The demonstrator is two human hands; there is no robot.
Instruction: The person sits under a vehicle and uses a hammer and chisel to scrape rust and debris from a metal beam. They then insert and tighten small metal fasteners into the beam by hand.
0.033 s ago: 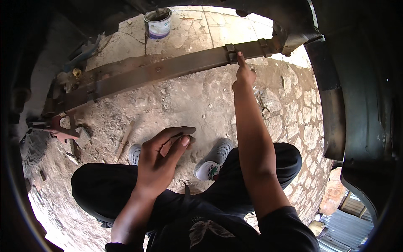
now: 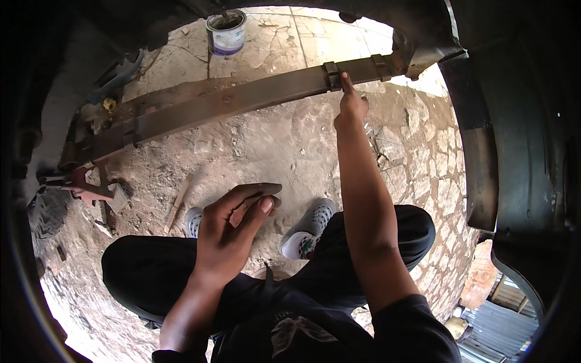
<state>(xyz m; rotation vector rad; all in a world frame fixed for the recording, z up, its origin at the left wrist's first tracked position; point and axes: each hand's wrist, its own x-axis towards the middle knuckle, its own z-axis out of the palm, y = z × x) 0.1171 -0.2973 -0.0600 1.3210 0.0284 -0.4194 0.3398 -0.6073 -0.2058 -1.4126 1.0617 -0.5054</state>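
A long rusty-brown leaf spring (image 2: 254,95) runs across the view under a dark vehicle body, with metal clips around it. One finger of my right hand (image 2: 353,107) is stretched up against its lower edge, beside a metal clip (image 2: 331,77). The other fingers of that hand are bent and partly hidden; nothing shows in them. My left hand (image 2: 233,221) hovers above the ground between my knees, well apart from the spring. Its thumb and curled fingers come together in a pinch. Whether anything small lies between those darkened fingertips I cannot make out.
An open paint can (image 2: 226,36) stands on the pale slabs beyond the spring. A red metal stand (image 2: 89,186) is near the spring's left end, and a wooden stick (image 2: 179,201) lies left of my feet. Dark vehicle panels (image 2: 526,151) close in on the right.
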